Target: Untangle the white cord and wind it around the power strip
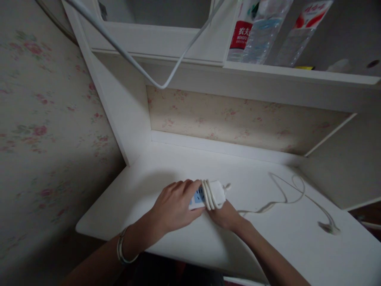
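Observation:
A white power strip (pixel 218 192) lies on the white desk (pixel 268 238), with a few turns of its white cord wound round its middle. My left hand (pixel 174 206) covers the strip's left end, fingers curled over it and gripping it. My right hand (pixel 224 214) is under and behind the strip's right part, fingers hidden by it, apparently holding the wound cord. The loose rest of the cord (pixel 285 196) trails right across the desk to a plug (pixel 329 227). A bracelet sits on my left wrist.
Above the desk a shelf (pixel 297 73) carries plastic water bottles (pixel 262 31). A white cable (pixel 143 67) hangs down from above at the top left. Flowered wallpaper (pixel 44 119) covers the left wall and the back panel.

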`<state>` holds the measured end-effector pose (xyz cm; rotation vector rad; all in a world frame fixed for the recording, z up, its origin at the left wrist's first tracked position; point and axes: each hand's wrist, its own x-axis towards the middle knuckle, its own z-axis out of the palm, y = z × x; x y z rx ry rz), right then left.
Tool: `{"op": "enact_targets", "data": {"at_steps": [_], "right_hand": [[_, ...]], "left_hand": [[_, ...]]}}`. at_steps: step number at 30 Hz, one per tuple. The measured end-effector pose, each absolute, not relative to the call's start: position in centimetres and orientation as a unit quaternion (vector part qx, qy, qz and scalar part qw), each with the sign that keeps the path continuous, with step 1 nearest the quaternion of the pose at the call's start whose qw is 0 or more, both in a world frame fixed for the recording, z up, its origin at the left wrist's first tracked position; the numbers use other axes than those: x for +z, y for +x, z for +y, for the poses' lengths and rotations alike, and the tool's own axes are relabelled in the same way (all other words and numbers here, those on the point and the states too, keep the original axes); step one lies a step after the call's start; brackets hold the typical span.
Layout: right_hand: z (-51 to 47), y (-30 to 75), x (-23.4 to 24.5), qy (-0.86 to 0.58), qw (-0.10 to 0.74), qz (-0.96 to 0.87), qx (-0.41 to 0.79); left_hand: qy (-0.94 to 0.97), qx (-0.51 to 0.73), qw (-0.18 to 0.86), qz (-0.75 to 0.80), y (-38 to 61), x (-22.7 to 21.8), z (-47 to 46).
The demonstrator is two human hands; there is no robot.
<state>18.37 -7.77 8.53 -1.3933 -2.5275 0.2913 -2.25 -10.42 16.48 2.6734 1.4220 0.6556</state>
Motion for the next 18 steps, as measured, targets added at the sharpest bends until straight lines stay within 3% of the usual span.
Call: {"op": "enact_targets", "data": {"at_steps": [5, 18], "right_hand": [[-10.7, 18.7, 10.0, -0.492, 0.009, -0.869, 0.040], [-11.5, 19.1, 14.9, -0.392, 0.086, -0.916, -0.031]], "left_hand": [[0.821, 0.199, 0.014, 0.535, -2.5, 15.4, -9.1], [0.832, 0.168, -0.056, 0.526, -1.3, 12.4, -7.9]]}}
